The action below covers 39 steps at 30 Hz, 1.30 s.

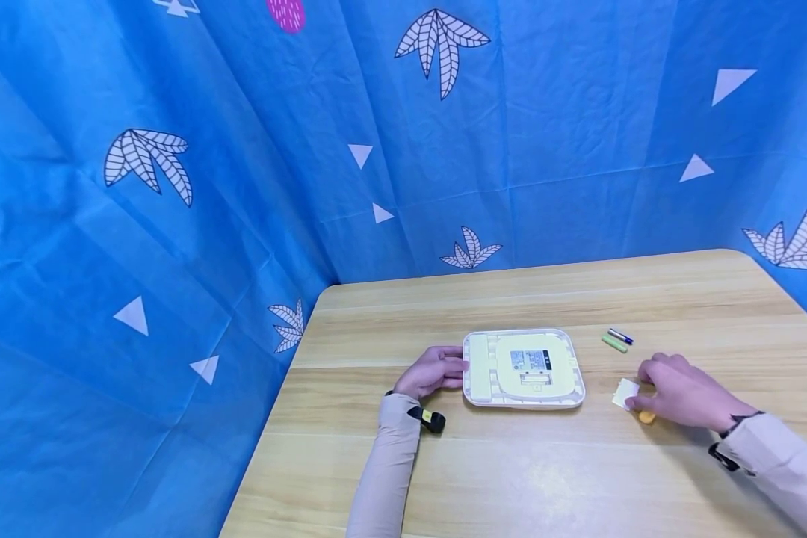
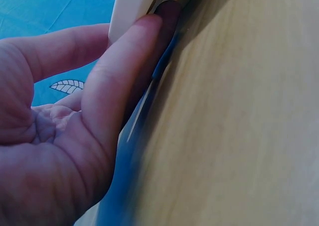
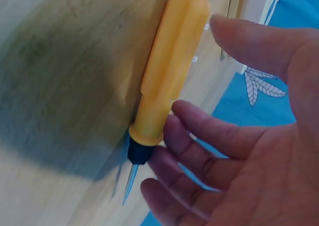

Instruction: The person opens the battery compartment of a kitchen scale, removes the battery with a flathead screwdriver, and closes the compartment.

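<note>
A white, flat device [image 1: 483, 368] with rounded corners lies underside up on the table, with a printed label and a small battery compartment showing. At its left edge, my left hand [image 1: 433, 371] pinches the rim; the left wrist view shows fingers of this hand [image 2: 65, 116] against the white edge. My right hand [image 1: 679, 392] hovers low over a screwdriver [image 3: 172, 66] with a yellow handle and bare metal tip. Its thumb and fingers are spread around the handle without gripping it. Beside the fingertips lies a small white battery cover [image 1: 625, 391].
A green battery [image 1: 614, 344] and a dark blue and silver battery [image 1: 620, 336] lie side by side beyond the right hand. The wooden table [image 1: 511, 471] meets a blue patterned curtain [image 1: 565, 112] at the back and left.
</note>
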Available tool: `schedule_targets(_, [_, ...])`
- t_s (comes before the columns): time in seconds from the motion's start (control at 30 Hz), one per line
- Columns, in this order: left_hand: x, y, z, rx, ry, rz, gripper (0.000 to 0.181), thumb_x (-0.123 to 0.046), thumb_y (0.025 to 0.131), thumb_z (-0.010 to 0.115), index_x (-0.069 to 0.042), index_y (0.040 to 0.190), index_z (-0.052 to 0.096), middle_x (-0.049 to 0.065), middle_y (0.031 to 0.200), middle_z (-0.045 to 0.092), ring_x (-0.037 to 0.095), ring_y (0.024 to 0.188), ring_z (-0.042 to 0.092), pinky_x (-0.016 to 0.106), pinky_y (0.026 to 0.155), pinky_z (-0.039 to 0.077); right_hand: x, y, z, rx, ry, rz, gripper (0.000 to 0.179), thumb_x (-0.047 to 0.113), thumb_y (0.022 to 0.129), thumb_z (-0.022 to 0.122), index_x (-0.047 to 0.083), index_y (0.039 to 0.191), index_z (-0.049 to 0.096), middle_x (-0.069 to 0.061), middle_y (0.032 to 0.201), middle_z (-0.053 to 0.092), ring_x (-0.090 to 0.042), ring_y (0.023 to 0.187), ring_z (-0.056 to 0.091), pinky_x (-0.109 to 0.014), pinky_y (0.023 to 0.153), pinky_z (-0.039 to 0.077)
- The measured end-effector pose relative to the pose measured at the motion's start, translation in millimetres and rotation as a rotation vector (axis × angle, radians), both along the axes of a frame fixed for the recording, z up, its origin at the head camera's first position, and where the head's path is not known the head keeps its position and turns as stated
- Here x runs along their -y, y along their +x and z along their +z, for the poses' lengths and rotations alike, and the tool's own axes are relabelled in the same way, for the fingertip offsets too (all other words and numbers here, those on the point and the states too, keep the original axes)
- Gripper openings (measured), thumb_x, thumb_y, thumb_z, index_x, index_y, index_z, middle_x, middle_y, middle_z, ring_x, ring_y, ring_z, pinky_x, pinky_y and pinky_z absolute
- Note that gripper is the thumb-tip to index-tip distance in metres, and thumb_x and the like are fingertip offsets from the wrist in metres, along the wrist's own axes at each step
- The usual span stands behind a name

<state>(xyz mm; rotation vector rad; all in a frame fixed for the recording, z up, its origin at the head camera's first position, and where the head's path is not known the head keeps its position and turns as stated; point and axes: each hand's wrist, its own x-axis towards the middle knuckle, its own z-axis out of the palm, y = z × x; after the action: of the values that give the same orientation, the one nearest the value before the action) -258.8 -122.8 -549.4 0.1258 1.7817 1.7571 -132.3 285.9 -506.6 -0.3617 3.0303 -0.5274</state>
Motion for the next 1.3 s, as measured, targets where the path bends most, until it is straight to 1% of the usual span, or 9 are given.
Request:
schedule_targets(0.13, [-0.1, -0.7, -0.5, 0.006, -0.002, -0.001, 0.049, -0.002, 0.092, 0.062, 0.001, 0.139, 0.048, 0.021, 0.119, 0.07, 0.025, 0.098, 0.073, 0.034, 0.086, 0.063, 0, 1.8, -1.7, 0.006, 0.024, -0.014, 0.042, 0.044, 0.072, 0.082, 0.009, 0.086, 0.064, -0.002, 0.083, 0.056, -0.021, 0.076, 0.046, -0.026, 0.059, 0.034])
schedule_targets(0.3, [-0.2, -0.6, -0.3, 0.001, -0.005, -0.007, 0.049, -0.003, 0.093, 0.062, 0.001, 0.14, 0.048, 0.02, 0.12, 0.069, 0.025, 0.098, 0.073, 0.033, 0.086, 0.063, 1, 0.1, -2.6, 0.023, 0.026, -0.035, 0.042, 0.041, 0.072, 0.082, 0.007, 0.088, 0.064, -0.003, 0.082, 0.057, -0.021, 0.075, 0.046, -0.026, 0.056, 0.032])
schedule_targets(0.5, [0.0, 1.1, 1.6, 0.006, -0.007, -0.001, 0.049, -0.003, 0.093, 0.062, 0.0, 0.14, 0.048, 0.02, 0.119, 0.07, 0.024, 0.097, 0.073, 0.033, 0.086, 0.063, 2, -2.5, -3.8, 0.044, -0.012, -0.035, 0.036, 0.035, 0.074, 0.082, 0.007, 0.086, 0.065, -0.004, 0.081, 0.057, -0.021, 0.073, 0.046, -0.026, 0.055, 0.03])
schedule_targets(0.77, [-0.3, 2.1, 1.8, -0.003, -0.002, -0.001, 0.049, -0.003, 0.093, 0.062, 0.002, 0.139, 0.048, 0.021, 0.119, 0.069, 0.025, 0.098, 0.073, 0.034, 0.087, 0.063, 3, -6.2, -6.5, 0.084, -0.073, -0.029, 0.023, 0.03, 0.078, 0.079, 0.013, 0.077, 0.063, 0.001, 0.074, 0.055, -0.015, 0.066, 0.046, -0.024, 0.051, 0.033])
schedule_targets(0.87, [-0.6, 2.2, 0.8, 0.001, 0.001, -0.001, 0.049, -0.003, 0.093, 0.062, 0.002, 0.14, 0.048, 0.021, 0.119, 0.069, 0.025, 0.099, 0.073, 0.035, 0.087, 0.063, 3, -7.8, -7.2, 0.104, -0.073, -0.038, 0.032, 0.033, 0.078, 0.08, 0.006, 0.087, 0.064, -0.002, 0.078, 0.057, -0.016, 0.067, 0.047, -0.025, 0.051, 0.034])
schedule_targets(1.03, [-0.2, 2.7, 1.1, 0.0, 0.001, -0.011, 0.05, -0.003, 0.093, 0.061, 0.002, 0.14, 0.046, 0.022, 0.121, 0.068, 0.026, 0.1, 0.073, 0.035, 0.088, 0.062, 3, -9.7, -5.6, 0.119, -0.045, -0.058, 0.068, 0.045, 0.072, 0.083, -0.005, 0.112, 0.059, -0.014, 0.096, 0.064, -0.022, 0.076, 0.049, -0.029, 0.056, 0.04])
schedule_targets(1.1, [-0.2, 2.8, 1.9, -0.003, -0.001, -0.015, 0.05, -0.003, 0.093, 0.061, 0.002, 0.141, 0.046, 0.022, 0.121, 0.068, 0.025, 0.099, 0.073, 0.035, 0.088, 0.062, 3, -9.9, -4.8, 0.113, -0.036, -0.057, 0.066, 0.045, 0.071, 0.083, -0.003, 0.11, 0.06, -0.013, 0.097, 0.064, -0.023, 0.078, 0.049, -0.029, 0.057, 0.039])
schedule_targets(1.23, [-0.3, 2.5, 3.6, -0.003, -0.002, -0.014, 0.049, -0.003, 0.093, 0.061, 0.002, 0.14, 0.047, 0.021, 0.122, 0.068, 0.024, 0.099, 0.073, 0.034, 0.088, 0.062, 4, -10.7, -4.4, 0.112, -0.046, -0.043, 0.052, 0.04, 0.072, 0.083, 0.001, 0.1, 0.064, -0.008, 0.09, 0.062, -0.021, 0.076, 0.048, -0.027, 0.056, 0.035])
schedule_targets(1.3, [-0.5, 2.4, 4.0, 0.002, -0.003, -0.01, 0.049, -0.003, 0.093, 0.061, 0.001, 0.14, 0.047, 0.021, 0.121, 0.069, 0.024, 0.098, 0.073, 0.034, 0.088, 0.062, 4, -11.8, -4.6, 0.114, -0.049, -0.044, 0.055, 0.04, 0.072, 0.084, -0.001, 0.103, 0.063, -0.012, 0.094, 0.063, -0.023, 0.077, 0.051, -0.031, 0.057, 0.041])
